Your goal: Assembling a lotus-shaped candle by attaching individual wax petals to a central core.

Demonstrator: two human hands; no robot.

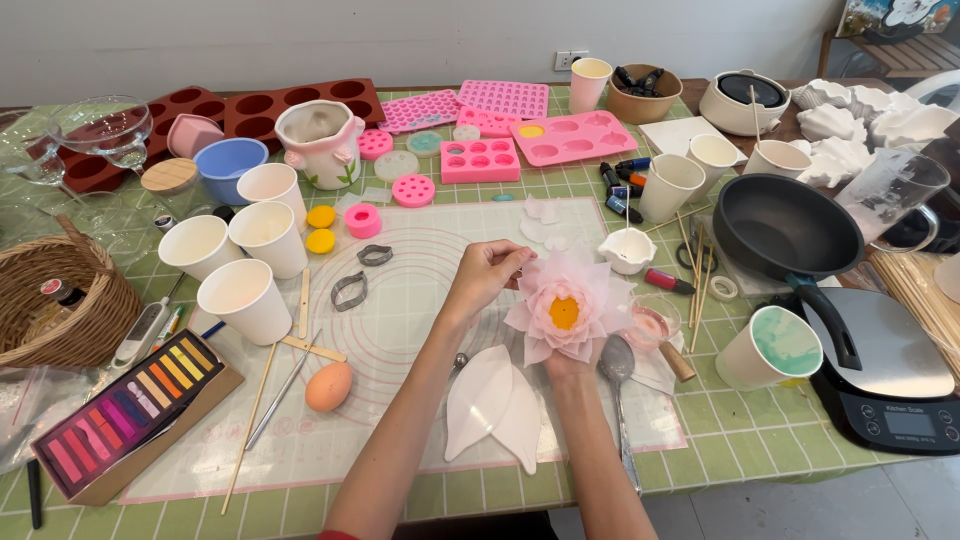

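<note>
Pale pink, the wax lotus flower (567,306) sits mid-frame, cupped from below by the right hand (568,362) so its petals stay free, while left hand (487,277) fingers pinch an outer petal.

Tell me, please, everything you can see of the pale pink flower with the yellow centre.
The pale pink flower with the yellow centre has layered, translucent, waxy-looking petals, open and facing the camera. The right hand holds it from beneath above the white mat; the left hand pinches an upper-left petal.
</note>
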